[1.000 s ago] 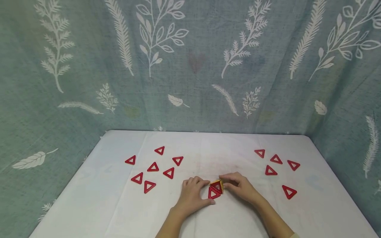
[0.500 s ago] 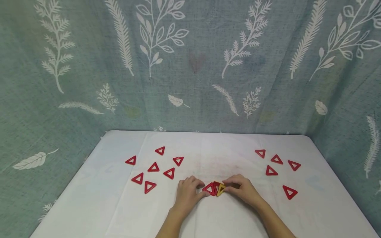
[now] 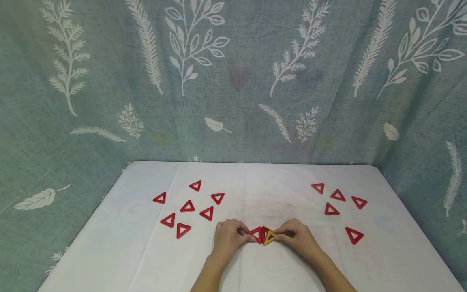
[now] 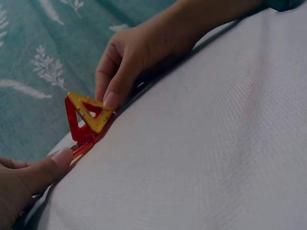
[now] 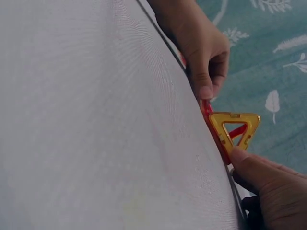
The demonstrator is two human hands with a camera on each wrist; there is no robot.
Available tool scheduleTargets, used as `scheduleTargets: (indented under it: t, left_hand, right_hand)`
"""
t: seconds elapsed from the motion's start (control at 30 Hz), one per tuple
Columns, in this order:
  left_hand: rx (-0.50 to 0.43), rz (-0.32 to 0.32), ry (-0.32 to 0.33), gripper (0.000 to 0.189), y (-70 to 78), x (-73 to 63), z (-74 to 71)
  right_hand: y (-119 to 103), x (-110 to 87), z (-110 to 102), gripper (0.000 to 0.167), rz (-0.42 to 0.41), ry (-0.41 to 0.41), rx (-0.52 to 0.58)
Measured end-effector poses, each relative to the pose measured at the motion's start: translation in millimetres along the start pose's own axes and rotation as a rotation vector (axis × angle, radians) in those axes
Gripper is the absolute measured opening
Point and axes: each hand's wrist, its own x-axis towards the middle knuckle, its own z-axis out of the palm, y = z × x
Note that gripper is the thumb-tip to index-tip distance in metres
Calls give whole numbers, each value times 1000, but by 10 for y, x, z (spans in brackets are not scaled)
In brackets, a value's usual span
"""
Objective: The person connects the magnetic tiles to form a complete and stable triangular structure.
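Note:
In the head view my left hand (image 3: 229,237) pinches the outer corner of a flat red triangular magnetic tile (image 3: 260,234) between thumb and fingers. Joined along that tile's right edge is a small raised shape of triangular tiles, with a yellow tile (image 3: 266,240) facing me. My right hand (image 3: 299,235) pinches this shape at its right corner, the thumb on the yellow tile. From the left wrist, a red tile (image 4: 72,117) stands tilted against the yellow tile (image 4: 86,115), their tops meeting. Fingers partly hide the lower right corner.
Several loose red triangular tiles (image 3: 206,217) lie spread over the left of the white table (image 3: 255,190). Another several, among them a red tile (image 3: 346,229), lie at the right. A patterned curtain (image 3: 233,121) hangs behind the table's far edge.
The joined tiles have turned: the flat red tile swung from the front to the left, and the yellow tile came round to face me. My left hand closed from spread fingers to a pinch.

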Motion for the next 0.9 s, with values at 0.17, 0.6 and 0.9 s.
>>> scheduleTargets:
  t: [0.17,0.6,0.9]
  left_hand:
    - [-123,-42,-14,25,-8,6,7]
    - [-544,24,-84,23,142,-22,54]
    - [-20,272,161,31,113,-48,112]
  right_hand:
    - [3,-22,15,12,-39,30,-2]
    - [-18,-56,63,16,-85,115,-27]
    - [-19,-86,106,18,-184,188,-62]
